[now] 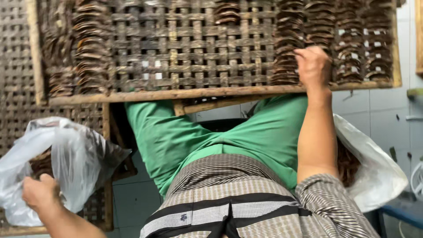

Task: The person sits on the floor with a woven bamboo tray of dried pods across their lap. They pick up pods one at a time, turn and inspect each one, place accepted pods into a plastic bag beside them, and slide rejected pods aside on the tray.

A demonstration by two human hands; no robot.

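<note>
While left fingers (42,192) grip a plastic bag (66,163), right fingers (313,66) clutch slices on the woven tray (185,57).

pale tiled floor (132,198) below, with a blue bench edge (403,211) at the right.

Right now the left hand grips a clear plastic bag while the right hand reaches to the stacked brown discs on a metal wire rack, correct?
Not quite. The head view shows the rack is woven bamboo strips in a wooden frame, not metal wire. The left hand does grip the clear plastic bag, and the right hand reaches the stacked brown discs.
</note>
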